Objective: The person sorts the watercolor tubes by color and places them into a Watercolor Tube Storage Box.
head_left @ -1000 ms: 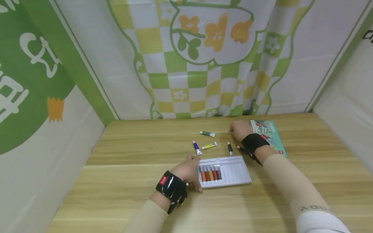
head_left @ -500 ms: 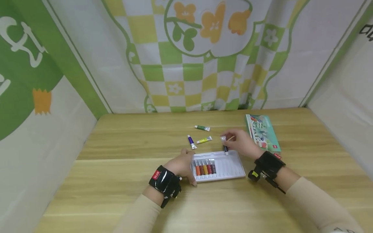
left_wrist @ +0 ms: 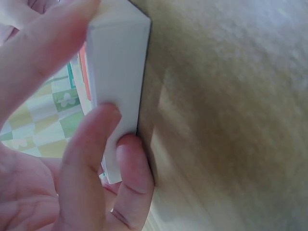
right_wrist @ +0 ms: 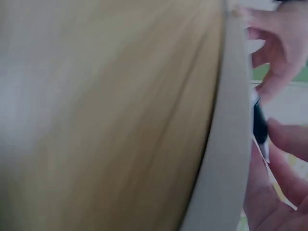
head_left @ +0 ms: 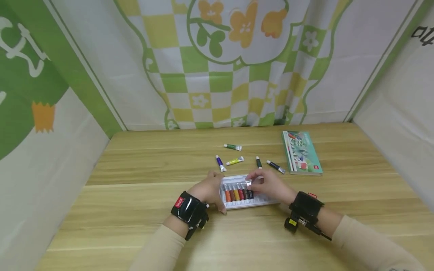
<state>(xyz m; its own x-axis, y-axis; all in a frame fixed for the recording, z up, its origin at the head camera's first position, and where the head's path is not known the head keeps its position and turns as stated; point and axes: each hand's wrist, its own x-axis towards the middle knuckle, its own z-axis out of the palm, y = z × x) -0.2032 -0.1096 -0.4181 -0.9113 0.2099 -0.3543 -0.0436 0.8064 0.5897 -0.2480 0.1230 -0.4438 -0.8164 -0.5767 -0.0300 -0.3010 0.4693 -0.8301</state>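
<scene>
A white plastic tray (head_left: 237, 205) lies on the table with a row of small paint tubes (head_left: 236, 194) in its left part. My left hand (head_left: 208, 190) grips the tray's left end; in the left wrist view its fingertips rest against the white side wall (left_wrist: 120, 72). With thumb and fingers, my right hand (head_left: 271, 185) pinches a dark paint tube (right_wrist: 260, 124) at its silver crimped end, over the tray at the right end of the row. The right hand hides much of the tray's right part.
Behind the tray lie loose paint tubes: green (head_left: 233, 147), purple (head_left: 220, 163), yellow (head_left: 235, 160), dark green (head_left: 259, 162) and a dark one (head_left: 276, 166). A teal illustrated box (head_left: 302, 152) lies at the back right. A patterned curtain (head_left: 237, 82) hangs behind the table.
My right hand has come from beside the teal box to the tray, bringing a dark paint tube leftward to the row. The left hand keeps its hold on the tray.
</scene>
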